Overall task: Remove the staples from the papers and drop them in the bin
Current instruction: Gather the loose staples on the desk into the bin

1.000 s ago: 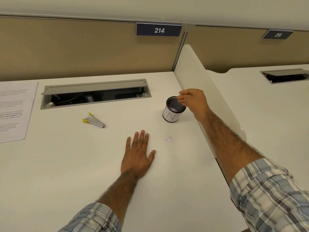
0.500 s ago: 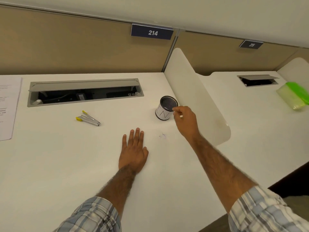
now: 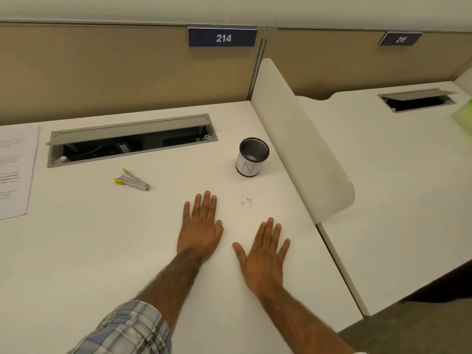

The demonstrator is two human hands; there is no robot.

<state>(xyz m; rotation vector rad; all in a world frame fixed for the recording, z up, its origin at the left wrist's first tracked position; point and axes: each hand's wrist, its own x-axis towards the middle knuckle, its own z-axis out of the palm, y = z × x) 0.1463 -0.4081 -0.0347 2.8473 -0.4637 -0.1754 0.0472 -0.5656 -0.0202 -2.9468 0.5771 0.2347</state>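
On the white desk, below beige cubicle panels, the papers lie at the left edge, the left hand and right hand rest flat and empty, the mesh bin stands near the right edge, and the staple remover lies untouched, so the job looks about done.

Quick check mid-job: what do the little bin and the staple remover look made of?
Bin: black wire mesh, likely metal, matte; fine grid shows on the inner wall. A white paper-like label wraps the outside. Staple remover: bare shiny metal, silvery glints on the arms, with yellow tips, probably plastic.
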